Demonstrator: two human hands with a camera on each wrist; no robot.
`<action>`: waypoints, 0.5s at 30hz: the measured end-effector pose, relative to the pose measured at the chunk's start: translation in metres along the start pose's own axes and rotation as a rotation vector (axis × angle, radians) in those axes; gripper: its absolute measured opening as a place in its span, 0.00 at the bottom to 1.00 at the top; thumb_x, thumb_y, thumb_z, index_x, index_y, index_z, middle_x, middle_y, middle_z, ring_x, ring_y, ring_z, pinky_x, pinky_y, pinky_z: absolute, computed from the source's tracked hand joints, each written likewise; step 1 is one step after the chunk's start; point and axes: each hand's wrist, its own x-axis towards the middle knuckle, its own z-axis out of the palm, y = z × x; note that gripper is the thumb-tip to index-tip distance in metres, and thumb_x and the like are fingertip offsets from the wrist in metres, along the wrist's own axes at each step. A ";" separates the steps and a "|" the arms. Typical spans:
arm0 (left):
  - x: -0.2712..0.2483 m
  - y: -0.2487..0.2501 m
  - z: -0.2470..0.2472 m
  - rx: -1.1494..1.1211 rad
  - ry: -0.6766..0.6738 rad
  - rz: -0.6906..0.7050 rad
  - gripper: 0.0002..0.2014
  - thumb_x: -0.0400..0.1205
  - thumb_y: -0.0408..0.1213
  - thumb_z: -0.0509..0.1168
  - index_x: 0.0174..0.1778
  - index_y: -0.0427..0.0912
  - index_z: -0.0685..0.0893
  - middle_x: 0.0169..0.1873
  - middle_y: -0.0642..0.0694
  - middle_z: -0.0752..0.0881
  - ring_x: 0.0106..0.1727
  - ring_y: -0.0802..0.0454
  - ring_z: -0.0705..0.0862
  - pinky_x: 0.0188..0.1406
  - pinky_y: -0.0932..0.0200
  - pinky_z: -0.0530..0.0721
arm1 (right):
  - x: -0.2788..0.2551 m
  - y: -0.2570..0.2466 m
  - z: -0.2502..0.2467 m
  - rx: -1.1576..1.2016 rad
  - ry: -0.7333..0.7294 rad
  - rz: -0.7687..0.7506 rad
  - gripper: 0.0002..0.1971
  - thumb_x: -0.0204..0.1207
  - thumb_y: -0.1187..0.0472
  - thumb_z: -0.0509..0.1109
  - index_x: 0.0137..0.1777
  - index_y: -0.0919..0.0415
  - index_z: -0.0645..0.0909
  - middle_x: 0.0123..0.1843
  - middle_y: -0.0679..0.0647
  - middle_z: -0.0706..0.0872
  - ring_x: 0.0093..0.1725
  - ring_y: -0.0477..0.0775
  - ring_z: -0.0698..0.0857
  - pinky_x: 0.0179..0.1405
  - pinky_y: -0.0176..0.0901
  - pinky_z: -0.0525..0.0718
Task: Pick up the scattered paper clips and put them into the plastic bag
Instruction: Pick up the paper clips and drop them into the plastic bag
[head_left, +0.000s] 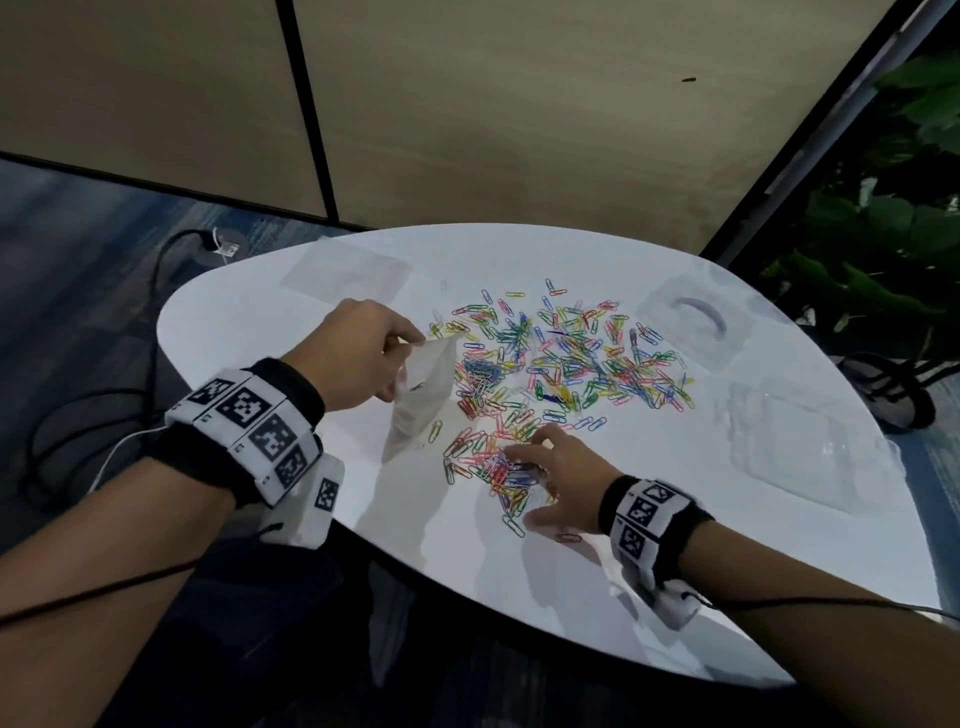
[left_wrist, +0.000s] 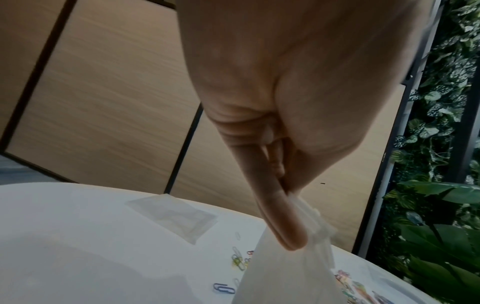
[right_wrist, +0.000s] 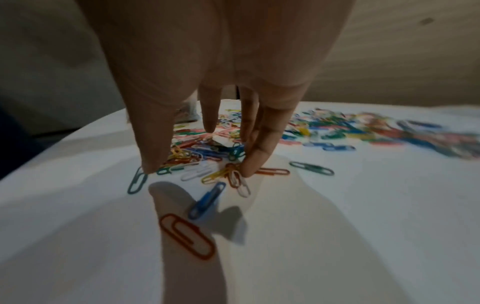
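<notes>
Many coloured paper clips (head_left: 561, 358) lie scattered over the middle of the white table (head_left: 675, 545). My left hand (head_left: 358, 353) pinches the top edge of a small clear plastic bag (head_left: 423, 395), which hangs tilted just left of the clips. The left wrist view shows the fingers (left_wrist: 283, 226) gripping the bag (left_wrist: 285, 277) at its mouth. My right hand (head_left: 550, 478) is spread over a small heap of clips (head_left: 488, 467) near the table's front. Its fingertips (right_wrist: 246, 172) touch the heap (right_wrist: 197, 152); it holds nothing that I can see.
A second flat clear bag (head_left: 348, 273) lies at the far left of the table. Clear plastic packaging (head_left: 696, 322) and a clear tray (head_left: 800, 441) sit on the right side. Stray clips (right_wrist: 187, 236) lie near the front edge. Green plants (head_left: 883, 234) stand beyond the table's right.
</notes>
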 end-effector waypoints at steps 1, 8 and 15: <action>-0.002 -0.004 -0.002 -0.002 0.003 -0.007 0.13 0.87 0.29 0.62 0.62 0.37 0.89 0.33 0.40 0.92 0.27 0.49 0.92 0.41 0.53 0.93 | 0.003 -0.004 0.002 -0.057 -0.008 -0.016 0.41 0.66 0.45 0.78 0.79 0.41 0.66 0.73 0.54 0.67 0.68 0.57 0.74 0.65 0.52 0.81; 0.001 -0.007 -0.002 0.009 -0.023 0.000 0.13 0.87 0.30 0.62 0.63 0.38 0.88 0.33 0.43 0.92 0.27 0.51 0.92 0.42 0.50 0.94 | 0.018 -0.017 0.003 -0.126 0.126 -0.087 0.12 0.79 0.61 0.68 0.60 0.59 0.85 0.56 0.58 0.81 0.53 0.63 0.84 0.48 0.48 0.81; 0.005 0.000 0.007 0.019 -0.088 0.004 0.14 0.87 0.31 0.61 0.66 0.39 0.86 0.34 0.42 0.93 0.28 0.51 0.92 0.42 0.52 0.94 | 0.021 0.006 -0.026 0.284 0.207 0.157 0.04 0.73 0.57 0.78 0.42 0.57 0.92 0.35 0.48 0.91 0.35 0.44 0.87 0.34 0.26 0.81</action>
